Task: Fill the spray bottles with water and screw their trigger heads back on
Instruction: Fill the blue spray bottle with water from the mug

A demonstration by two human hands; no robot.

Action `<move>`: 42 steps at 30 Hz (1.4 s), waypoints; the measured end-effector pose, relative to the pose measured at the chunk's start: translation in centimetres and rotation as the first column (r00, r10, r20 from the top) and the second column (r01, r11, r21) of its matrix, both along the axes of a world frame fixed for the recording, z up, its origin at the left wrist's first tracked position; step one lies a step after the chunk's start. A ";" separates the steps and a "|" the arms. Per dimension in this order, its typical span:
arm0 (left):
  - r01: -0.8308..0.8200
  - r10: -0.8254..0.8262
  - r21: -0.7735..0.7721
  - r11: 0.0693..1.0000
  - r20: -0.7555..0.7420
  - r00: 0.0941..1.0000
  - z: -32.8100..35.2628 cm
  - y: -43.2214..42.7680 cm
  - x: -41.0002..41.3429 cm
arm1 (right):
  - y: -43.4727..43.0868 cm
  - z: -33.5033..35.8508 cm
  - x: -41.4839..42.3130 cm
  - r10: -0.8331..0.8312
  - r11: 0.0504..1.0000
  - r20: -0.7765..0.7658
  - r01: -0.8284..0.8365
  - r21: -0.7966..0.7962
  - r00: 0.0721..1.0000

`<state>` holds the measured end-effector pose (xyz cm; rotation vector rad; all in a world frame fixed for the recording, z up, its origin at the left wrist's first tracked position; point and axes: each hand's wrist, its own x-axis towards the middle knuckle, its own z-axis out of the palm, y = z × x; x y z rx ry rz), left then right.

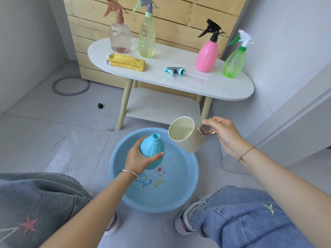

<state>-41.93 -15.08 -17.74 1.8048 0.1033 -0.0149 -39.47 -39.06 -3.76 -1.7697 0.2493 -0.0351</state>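
Before the far white table (206, 88), over the near blue basin (176, 192), the cream cup (188, 140) is held tilted, its ring handle gripped by the right hand (223, 133). Just to its left, the open blue bottle (151, 147) is gripped round its body by the left hand (138, 161). The cup's rim should be centred over the narrow neck and tipped slowly. The trigger head (174, 71) lies on that table.

The left hand (141, 161) reaches forward on a bare forearm. Its fingers and thumb wrap the belly of a light-blue bottle (152, 147), thumb lying across the front, and a metal bangle (130, 174) sits at the wrist. The right hand (223, 134) is higher and further right, fingers and thumb closed on the ring handle (208, 133) of a cream cup (186, 135), tipping it leftward. A thin cord bracelet (246, 153) circles that wrist.
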 end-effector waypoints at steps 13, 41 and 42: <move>0.095 -0.097 0.081 0.992 0.015 0.995 -0.7 -1.2 -0.8 | 1.0 1.0 -1.2 0.044 0.993 0.068 -0.036 -0.117 0.997; 0.110 -0.110 0.091 0.990 -0.010 0.994 -1.9 -1.4 -0.8 | 3.3 3.1 -0.8 0.170 0.880 0.233 -0.040 -0.473 0.957; 0.107 -0.107 0.093 0.990 -0.012 0.994 -1.9 -1.4 -0.8 | 3.3 3.1 -0.8 0.175 0.876 0.240 -0.040 -0.481 0.955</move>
